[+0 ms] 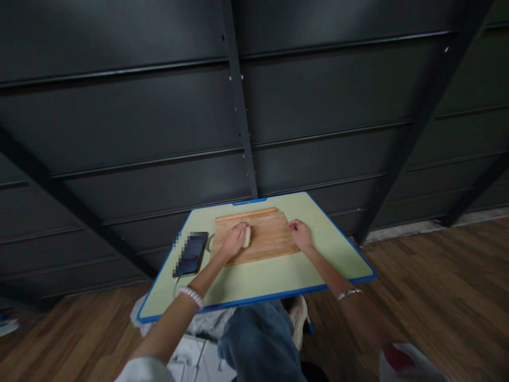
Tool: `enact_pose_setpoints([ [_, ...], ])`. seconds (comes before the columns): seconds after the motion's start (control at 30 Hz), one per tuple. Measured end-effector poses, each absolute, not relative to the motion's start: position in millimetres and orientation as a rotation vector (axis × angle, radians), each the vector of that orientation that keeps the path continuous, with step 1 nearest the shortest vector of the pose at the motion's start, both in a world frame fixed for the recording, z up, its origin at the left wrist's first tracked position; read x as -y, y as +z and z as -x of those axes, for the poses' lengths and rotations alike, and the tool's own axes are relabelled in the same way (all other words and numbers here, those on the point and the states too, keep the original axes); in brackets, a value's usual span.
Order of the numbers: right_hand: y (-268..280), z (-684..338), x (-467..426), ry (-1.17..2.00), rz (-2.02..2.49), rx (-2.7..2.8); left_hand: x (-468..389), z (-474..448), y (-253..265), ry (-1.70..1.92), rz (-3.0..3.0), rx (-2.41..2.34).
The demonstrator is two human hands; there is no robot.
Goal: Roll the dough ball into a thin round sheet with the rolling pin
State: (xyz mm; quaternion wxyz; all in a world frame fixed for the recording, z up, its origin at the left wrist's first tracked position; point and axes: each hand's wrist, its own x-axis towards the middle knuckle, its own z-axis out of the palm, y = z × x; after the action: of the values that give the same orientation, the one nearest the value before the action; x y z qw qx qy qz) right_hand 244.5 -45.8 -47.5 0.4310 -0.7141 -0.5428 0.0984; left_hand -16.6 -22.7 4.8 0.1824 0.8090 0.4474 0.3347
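Observation:
On a wooden cutting board (272, 236), my left hand (234, 241) is closed around a pale cream-coloured block (247, 237) with a smooth, rounded edge. The fingers cover most of the block, so its kind does not show. My right hand (302, 235) is at the board's right edge with its fingers curled together. A bit of red shows at those fingertips, too small to tell whether it is a held thing. Along the far edge of the board lies a thin wooden stick (246, 214).
The board lies on a small pale-green folding table (338, 254) with a blue rim. A dark phone (192, 253) with a cable is left of the board. Behind the table rises a dark panelled wall (191, 116). My knee (258, 339) is under the near edge.

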Motion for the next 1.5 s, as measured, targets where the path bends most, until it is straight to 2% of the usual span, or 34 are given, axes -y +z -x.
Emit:
enact_pose_setpoints([
  [0.27,-54,-248,45,0.265,1.649,1.372,45,-4,10,0.785,-2.563,-1.261],
  [0.43,-57,-249,44,0.298,1.536,1.328,33,-17,7,0.678,-2.717,-1.05],
  [0.53,-58,-249,44,0.284,1.505,1.314,19,-19,4,0.771,-2.527,-1.033],
  [0.7,-56,-248,44,0.276,1.511,1.299,-4,-21,0,1.016,-1.778,-1.265],
  [0.8,-53,-246,45,0.266,1.553,1.289,-7,-23,-2,1.158,-1.606,-1.325],
  [0.93,-48,-245,47,0.261,1.624,1.295,2,-28,-8,1.244,-1.885,-1.26],
  [1.17,-45,-243,49,0.263,1.66,1.316,35,-2,-12,0.983,-2.475,-1.158],
  [1.33,-46,-243,48,0.258,1.674,1.316,58,21,-6,0.859,-2.486,-1.047],
  [1.5,-46,-243,47,0.272,1.675,1.312,42,22,21,0.787,-2.24,-0.961],
])
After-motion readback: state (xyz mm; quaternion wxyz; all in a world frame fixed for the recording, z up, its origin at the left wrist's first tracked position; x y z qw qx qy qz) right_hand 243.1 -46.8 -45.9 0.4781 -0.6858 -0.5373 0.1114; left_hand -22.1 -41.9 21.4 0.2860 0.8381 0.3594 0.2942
